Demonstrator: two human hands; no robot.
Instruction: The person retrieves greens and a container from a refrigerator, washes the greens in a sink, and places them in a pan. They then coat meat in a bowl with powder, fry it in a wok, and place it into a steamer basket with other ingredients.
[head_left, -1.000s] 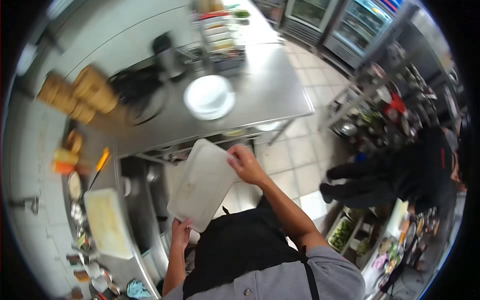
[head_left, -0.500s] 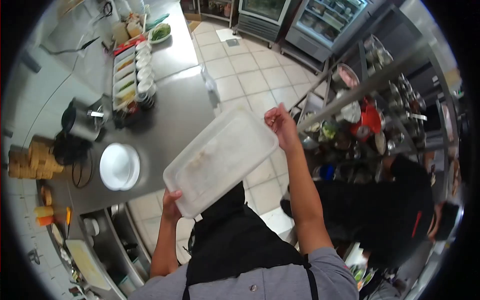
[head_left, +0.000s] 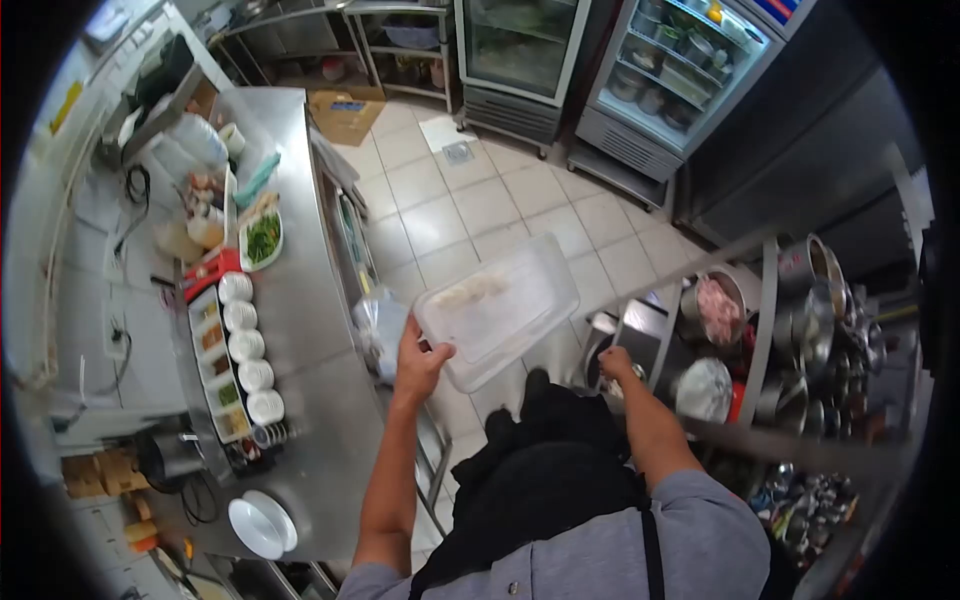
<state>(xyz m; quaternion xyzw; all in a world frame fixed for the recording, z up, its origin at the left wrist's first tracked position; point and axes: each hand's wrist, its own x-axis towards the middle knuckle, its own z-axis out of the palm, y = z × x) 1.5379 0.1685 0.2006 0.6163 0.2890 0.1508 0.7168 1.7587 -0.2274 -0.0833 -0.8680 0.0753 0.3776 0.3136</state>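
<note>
A translucent plastic food container (head_left: 530,315) is tilted in front of me above the floor, with a few pale pieces showing through its left part. My left hand (head_left: 422,365) grips its near left corner, thumb on top. Apart from the container, my right hand (head_left: 617,363) is closed, low at the edge of the rack on the right. Whether anything sits in those fingers is hidden. Close to that hand are a metal tray (head_left: 643,325) and a foil-covered round pot (head_left: 704,390). Behind them a pot holds pink raw meat (head_left: 719,310).
On the left, a steel counter (head_left: 325,410) carries a condiment tray, a row of white cups (head_left: 249,345), a bowl of greens (head_left: 263,240) and white bowls (head_left: 262,525). A plastic bag (head_left: 380,325) hangs at its edge. Glass-door fridges (head_left: 625,140) stand beyond the tiled floor.
My view has turned toward the fridges and rack. The right hand has left the container's side and moved to the rack, closing. The left hand still holds the container.
</note>
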